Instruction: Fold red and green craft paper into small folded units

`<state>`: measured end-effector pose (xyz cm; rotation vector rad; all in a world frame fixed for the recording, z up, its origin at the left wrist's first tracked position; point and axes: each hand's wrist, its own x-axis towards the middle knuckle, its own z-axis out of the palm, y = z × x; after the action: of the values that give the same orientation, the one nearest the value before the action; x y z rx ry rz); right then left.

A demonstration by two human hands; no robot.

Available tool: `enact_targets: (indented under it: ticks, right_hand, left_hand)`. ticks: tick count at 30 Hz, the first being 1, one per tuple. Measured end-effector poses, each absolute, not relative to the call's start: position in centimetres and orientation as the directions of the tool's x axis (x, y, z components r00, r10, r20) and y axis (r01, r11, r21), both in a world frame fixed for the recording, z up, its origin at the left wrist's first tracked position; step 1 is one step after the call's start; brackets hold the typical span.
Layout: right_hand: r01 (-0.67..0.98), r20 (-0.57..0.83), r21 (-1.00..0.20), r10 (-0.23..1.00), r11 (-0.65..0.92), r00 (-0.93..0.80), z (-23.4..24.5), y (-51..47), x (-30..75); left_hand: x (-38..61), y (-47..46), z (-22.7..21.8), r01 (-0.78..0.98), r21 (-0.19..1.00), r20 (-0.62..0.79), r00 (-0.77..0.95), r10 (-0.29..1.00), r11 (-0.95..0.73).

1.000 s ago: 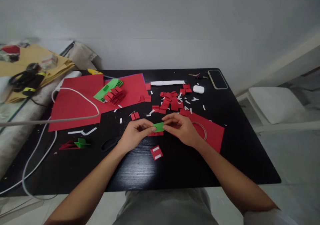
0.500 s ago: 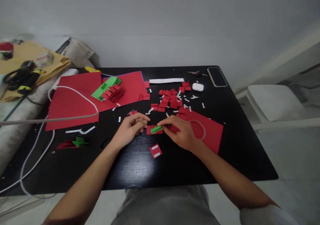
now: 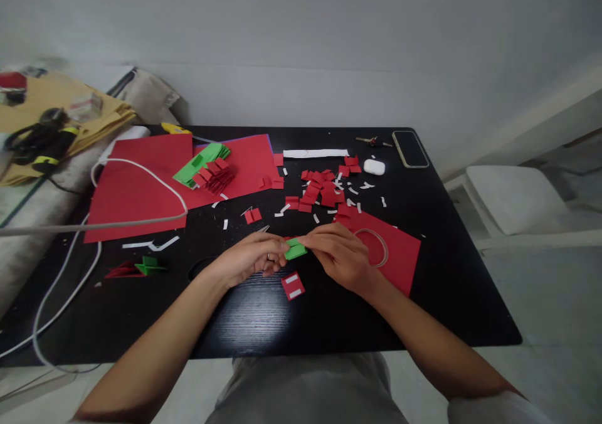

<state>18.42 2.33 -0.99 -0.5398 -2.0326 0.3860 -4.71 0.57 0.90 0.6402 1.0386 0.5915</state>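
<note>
Both hands meet over the middle of a black table [image 3: 451, 286]. My left hand [image 3: 251, 258] and my right hand [image 3: 336, 254] pinch a small folded green paper piece [image 3: 295, 249] between their fingertips, just above the tabletop. A bit of red paper shows behind the green piece. Just in front of the hands lies a small red piece with two white strips [image 3: 293, 285]. Under my right wrist sits a red sheet [image 3: 399, 251] with a thin ring [image 3: 376, 246] on it.
Several small red folded pieces [image 3: 322, 189] and white scraps lie behind the hands. Big red sheets [image 3: 136, 192] with green [image 3: 200, 160] and red folded stacks sit back left, crossed by a white cable [image 3: 141, 223]. Earbud case [image 3: 374, 167], phone [image 3: 410, 148], white strip [image 3: 315, 153] at back.
Half a second ago my left hand had let go of the green piece; now both hands pinch it again, a little lower and nearer to me.
</note>
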Motion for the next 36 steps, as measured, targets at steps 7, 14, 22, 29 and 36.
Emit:
enact_targets:
  ticks: [7, 14, 22, 29, 36]
  right_hand:
    - [0.231, 0.741, -0.439, 0.495, 0.868, -0.454, -1.0, 2.5, 18.4]
    - [0.399, 0.407, -0.731, 0.823, 0.554, -0.396, -1.4, 2.4, 16.8]
    - [0.601, 0.190, -0.613, 0.835, 0.512, -0.517, -2.7, 2.0, 14.9]
    - [0.420, 0.062, -0.871, 0.904, 0.256, -0.423, -1.6, 2.3, 15.4]
    - [0.013, -0.071, -0.998, 0.974, -0.069, -0.215, -1.7, 3.9, 16.7]
  left_hand:
    - [-4.5, 0.9, 0.9, -0.206, 0.721, -0.579, 0.345, 0.738, 0.662]
    - [-5.2, 1.6, 1.7, -0.368, 0.864, -0.350, 0.052, 0.935, 0.344]
    - [-4.6, 1.3, 1.6, -0.367, 0.901, -0.264, -0.038, 0.964, 0.232]
    - [-4.8, 0.9, 1.6, -0.263, 0.946, -0.222, -0.095, 0.970, 0.191]
    - [-4.3, -0.3, 1.3, -0.121, 0.975, -0.189, -0.010, 0.982, 0.186]
